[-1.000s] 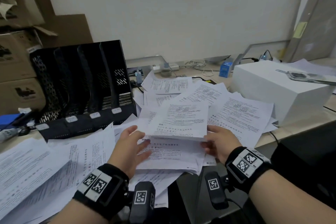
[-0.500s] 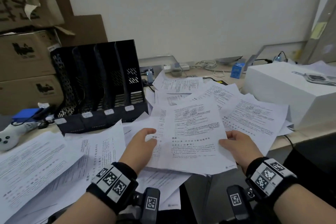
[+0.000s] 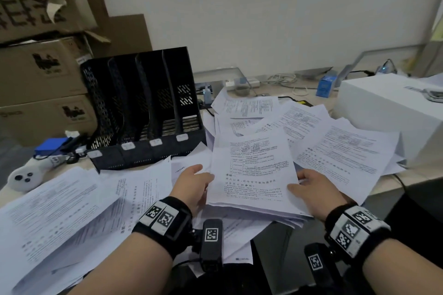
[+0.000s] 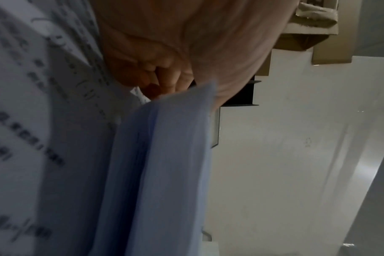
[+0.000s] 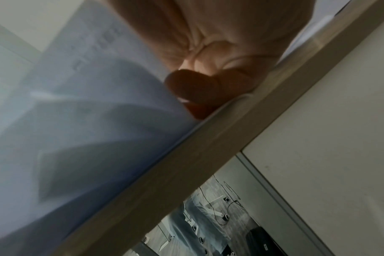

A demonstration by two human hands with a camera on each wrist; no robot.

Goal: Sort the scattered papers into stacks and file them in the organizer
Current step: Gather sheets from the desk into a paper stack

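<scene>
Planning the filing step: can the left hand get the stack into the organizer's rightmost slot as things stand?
Probably yes. The organizer stands just ahead-left of the left hand, its slots look empty and nothing upright blocks the way. But both hands grip the stack, so the right hand must let go or follow.

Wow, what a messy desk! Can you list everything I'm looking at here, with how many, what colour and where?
Stack of printed white paper sheets: one, white, held over the desk's near edge.
Loose printed sheets: many, white, scattered across the desk.
Black perforated plastic file organizer: one, four slots, none visibly holding paper, back left.
Brown cardboard boxes: several, stacked at far left.
White rectangular box: one, right.
White handheld controller: one, left edge.
Small blue carton: one, back by the wall.
Pale cables: a few, along the wall.
Black wristbands with square markers: two, one per wrist.
Left hand: grips the stack's left edge.
Right hand: grips its right edge.
</scene>
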